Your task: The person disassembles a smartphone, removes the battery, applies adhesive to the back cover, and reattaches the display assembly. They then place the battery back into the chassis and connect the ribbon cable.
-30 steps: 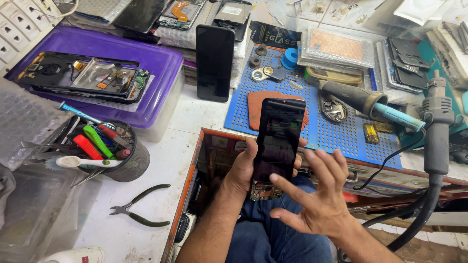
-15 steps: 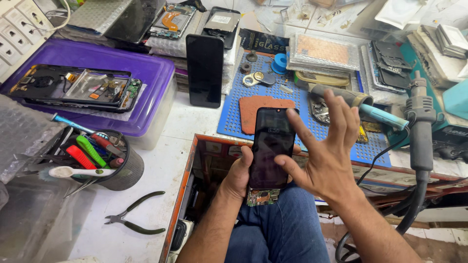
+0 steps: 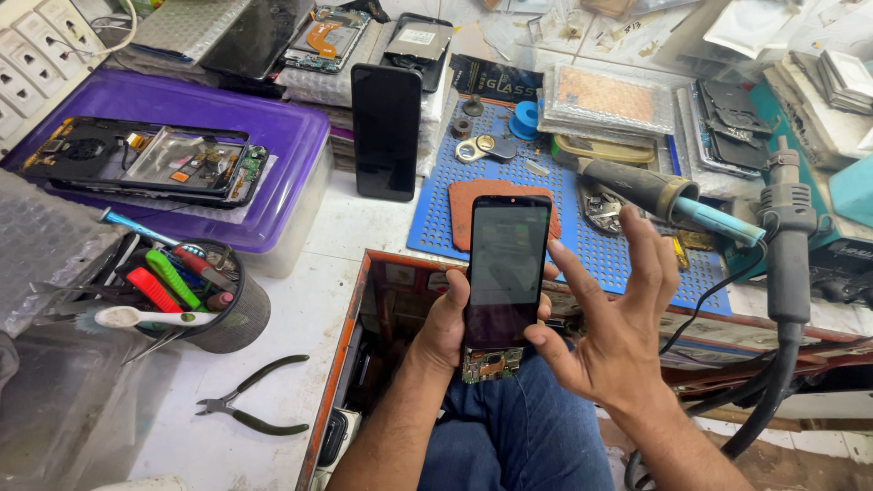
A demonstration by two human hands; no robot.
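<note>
The left hand (image 3: pixel 452 320) grips a slim black glass-fronted phone (image 3: pixel 506 270) upright from behind, fingers wrapped round its left edge, a bare green circuit board (image 3: pixel 491 365) poking out below. The right hand (image 3: pixel 611 335) sits just right of it, fingers spread and loose, thumb tip touching the phone's lower right edge. One more dark phone (image 3: pixel 386 130) lies flat further off to the left. On the blue perforated mat (image 3: pixel 591 250), one orange pad (image 3: pixel 464 205). Near left: one pair of green-handled pliers (image 3: pixel 250 407).
</note>
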